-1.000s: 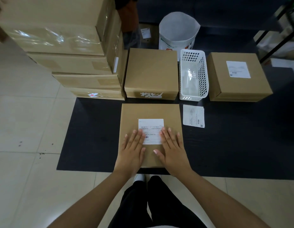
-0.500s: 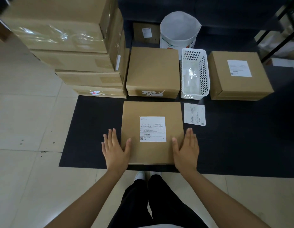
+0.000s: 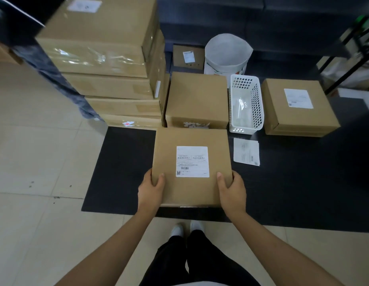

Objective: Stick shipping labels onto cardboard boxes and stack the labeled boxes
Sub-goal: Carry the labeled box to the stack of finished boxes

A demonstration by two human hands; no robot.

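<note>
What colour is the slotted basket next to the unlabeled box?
White. The basket shows clearly in the head view, between two cardboard boxes.

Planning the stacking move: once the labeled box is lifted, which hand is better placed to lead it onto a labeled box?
Right, probably. Both the left hand and right hand grip the labeled box, but the single labeled box lies to the right.

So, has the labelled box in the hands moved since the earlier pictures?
Yes. The labelled box has come up and toward the plain box behind it; its far edge now overlaps that box's front.
</note>
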